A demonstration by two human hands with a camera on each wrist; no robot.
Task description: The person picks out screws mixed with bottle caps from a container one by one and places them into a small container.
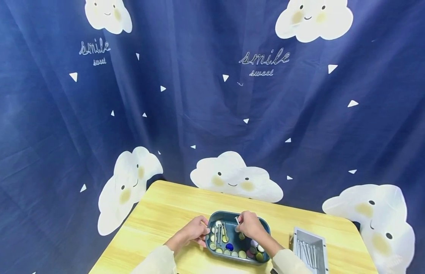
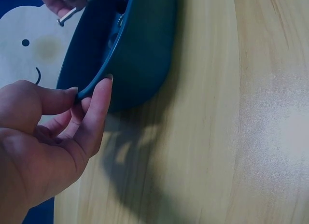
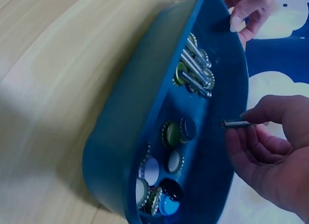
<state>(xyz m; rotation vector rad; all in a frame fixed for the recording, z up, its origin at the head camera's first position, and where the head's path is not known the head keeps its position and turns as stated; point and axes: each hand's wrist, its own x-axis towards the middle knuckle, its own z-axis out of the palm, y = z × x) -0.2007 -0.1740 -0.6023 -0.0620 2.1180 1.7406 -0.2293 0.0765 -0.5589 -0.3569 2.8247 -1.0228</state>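
Right wrist: I see the right hand (image 3: 275, 147) pinching a bolt (image 3: 235, 123) over the tray (image 3: 130, 103), threaded end nearward; loose bolts (image 3: 194, 66) lie left, nearer the left hand (image 2: 53, 132) pinching the rim (image 2: 104, 68).

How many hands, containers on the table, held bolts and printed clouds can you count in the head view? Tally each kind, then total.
Hands: 2 (left hand, right hand)
Containers: 2 (teal tray, grey box)
Held bolt: 1
Printed clouds: 5
Total: 10
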